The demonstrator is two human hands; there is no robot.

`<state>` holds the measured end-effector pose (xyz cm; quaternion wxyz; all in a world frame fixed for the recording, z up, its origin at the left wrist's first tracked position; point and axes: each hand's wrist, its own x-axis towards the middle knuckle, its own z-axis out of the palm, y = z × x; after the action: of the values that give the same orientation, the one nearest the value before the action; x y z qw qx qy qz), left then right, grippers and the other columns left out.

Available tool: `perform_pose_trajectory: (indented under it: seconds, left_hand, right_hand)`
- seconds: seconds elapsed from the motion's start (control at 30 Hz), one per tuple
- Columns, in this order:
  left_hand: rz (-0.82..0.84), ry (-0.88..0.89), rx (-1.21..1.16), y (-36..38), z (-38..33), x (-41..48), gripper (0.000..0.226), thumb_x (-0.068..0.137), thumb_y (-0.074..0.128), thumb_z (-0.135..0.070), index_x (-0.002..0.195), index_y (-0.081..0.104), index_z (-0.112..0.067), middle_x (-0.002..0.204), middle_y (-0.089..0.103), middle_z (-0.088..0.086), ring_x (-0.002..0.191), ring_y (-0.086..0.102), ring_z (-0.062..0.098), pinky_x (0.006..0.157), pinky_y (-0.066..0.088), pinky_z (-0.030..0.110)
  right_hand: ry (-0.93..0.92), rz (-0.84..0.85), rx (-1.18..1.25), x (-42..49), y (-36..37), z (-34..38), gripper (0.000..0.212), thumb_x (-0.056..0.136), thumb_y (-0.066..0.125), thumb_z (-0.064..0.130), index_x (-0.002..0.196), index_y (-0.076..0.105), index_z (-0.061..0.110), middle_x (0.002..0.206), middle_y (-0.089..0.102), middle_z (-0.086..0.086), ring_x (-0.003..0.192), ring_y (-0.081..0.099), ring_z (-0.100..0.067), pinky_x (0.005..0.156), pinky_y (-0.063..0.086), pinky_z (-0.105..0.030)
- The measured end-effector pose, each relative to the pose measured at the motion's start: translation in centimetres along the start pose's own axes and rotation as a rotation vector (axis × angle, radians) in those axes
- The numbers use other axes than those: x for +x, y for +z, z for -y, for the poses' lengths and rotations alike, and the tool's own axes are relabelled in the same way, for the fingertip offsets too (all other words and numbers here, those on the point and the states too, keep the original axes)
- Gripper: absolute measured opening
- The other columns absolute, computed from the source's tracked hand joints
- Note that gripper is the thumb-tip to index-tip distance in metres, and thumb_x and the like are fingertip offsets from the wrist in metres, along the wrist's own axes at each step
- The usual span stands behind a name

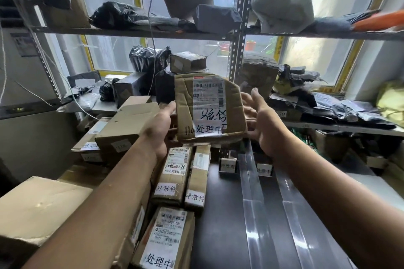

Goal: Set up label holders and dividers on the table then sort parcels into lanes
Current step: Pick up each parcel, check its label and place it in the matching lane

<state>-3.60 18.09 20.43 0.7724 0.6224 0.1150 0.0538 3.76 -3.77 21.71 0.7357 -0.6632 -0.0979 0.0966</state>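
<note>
Held parcel: a crumpled brown cardboard parcel with a white shipping label point(209, 107) was up in the air above the far edge of the dark table point(223, 214).
Left hand: the left hand point(161, 129) gripped its left side.
Right hand: the right hand point(264, 124) was released, fingers spread at the parcel's right edge; whether it touched, I couldn't tell.
Dividers: 2 clear plastic divider strips point(255, 214) ran from near edge to far edge.
Label holders: 2 small clear label holders point(227, 167) stood at the far edge.
Other parcels: 3 brown labelled boxes point(175, 179) lay along the left edge.

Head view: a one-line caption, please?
Left hand holds a parcel labelled 处理中 above clear dividers, right hand open beside it.
</note>
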Motion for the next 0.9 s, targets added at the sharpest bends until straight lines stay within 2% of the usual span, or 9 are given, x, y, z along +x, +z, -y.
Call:
perform_pose_trajectory:
  seconds: [0.1,0.17,0.23,0.33,0.43,0.57,0.67,0.8,0.9]
  left_hand:
    - [0.025,0.016,0.000,0.5,0.1,-0.4,0.043,0.102,0.042,-0.049,0.098,0.070,-0.017,0.071,0.074,0.001,0.057,0.072,0.014,0.047,0.055,0.026]
    - [0.068,0.019,0.007,1.2,0.1,-0.3,0.048,0.102,0.040,-0.051,0.092,0.073,-0.018,0.083,0.076,0.005,0.071,0.074,0.021,0.060,0.059,0.032]
    - [0.110,0.003,0.023,2.5,0.0,-0.5,0.054,0.102,0.038,-0.054,0.084,0.076,-0.020,0.089,0.076,0.007,0.084,0.072,0.027,0.078,0.057,0.041]
    - [0.139,-0.008,0.041,4.6,0.4,-0.7,0.058,0.102,0.033,-0.057,0.081,0.076,-0.024,0.092,0.077,0.007,0.087,0.072,0.027,0.083,0.056,0.047]
    - [0.175,-0.030,0.070,7.1,1.3,-0.4,0.057,0.100,0.030,-0.064,0.093,0.076,-0.032,0.106,0.075,0.009,0.107,0.067,0.035,0.094,0.051,0.056]
    - [0.214,-0.051,0.114,10.5,2.5,-0.1,0.056,0.100,0.030,-0.064,0.106,0.073,-0.028,0.095,0.077,0.002,0.101,0.070,0.031,0.096,0.051,0.055]
    - [0.249,-0.062,0.139,12.9,3.4,0.3,0.059,0.099,0.032,-0.064,0.094,0.076,-0.026,0.087,0.077,0.001,0.104,0.067,0.033,0.099,0.048,0.057]
    - [0.234,-0.118,0.130,16.2,5.4,1.8,0.058,0.099,0.035,-0.063,0.095,0.076,-0.023,0.096,0.076,0.006,0.104,0.067,0.031,0.102,0.046,0.055]
    - [0.191,-0.161,0.137,19.0,7.4,3.3,0.055,0.099,0.037,-0.063,0.099,0.075,-0.023,0.102,0.076,0.006,0.104,0.067,0.028,0.097,0.050,0.051]
  right_hand:
    - [-0.037,-0.033,-0.026,-1.1,-0.8,0.3,0.038,0.100,0.044,0.055,0.113,0.072,0.034,0.102,0.076,0.005,0.091,0.071,-0.019,0.074,0.056,-0.038]
    - [-0.055,-0.052,-0.062,-1.8,-1.7,0.6,0.029,0.098,0.050,0.047,0.112,0.073,0.035,0.098,0.076,0.007,0.090,0.071,-0.017,0.073,0.056,-0.036]
    - [-0.068,-0.082,-0.090,-2.6,-2.9,0.9,0.028,0.097,0.052,0.045,0.117,0.071,0.038,0.107,0.075,0.005,0.096,0.071,-0.018,0.071,0.055,-0.035]
    - [-0.058,-0.143,-0.103,-3.8,-4.9,0.9,0.028,0.097,0.051,0.046,0.117,0.071,0.040,0.108,0.075,0.003,0.096,0.071,-0.020,0.067,0.053,-0.033]
    - [-0.041,-0.196,-0.072,-5.4,-7.2,0.9,0.027,0.098,0.050,0.043,0.105,0.075,0.034,0.090,0.077,0.007,0.083,0.069,-0.019,0.060,0.049,-0.031]
    - [-0.019,-0.263,-0.080,-6.6,-10.5,0.9,0.031,0.097,0.050,0.045,0.102,0.075,0.028,0.086,0.076,0.005,0.084,0.066,-0.021,0.071,0.048,-0.035]
    - [0.000,-0.284,-0.046,-6.6,-12.8,0.5,0.032,0.097,0.050,0.047,0.097,0.077,0.029,0.089,0.077,0.002,0.091,0.065,-0.028,0.080,0.046,-0.043]
    - [0.014,-0.281,-0.026,-5.6,-16.4,-0.7,0.033,0.097,0.049,0.045,0.091,0.078,0.032,0.084,0.076,0.004,0.086,0.061,-0.026,0.073,0.042,-0.040]
    - [0.058,-0.294,-0.041,-4.3,-19.3,-2.1,0.031,0.098,0.048,0.040,0.094,0.077,0.031,0.072,0.072,0.010,0.068,0.056,-0.015,0.053,0.041,-0.023]
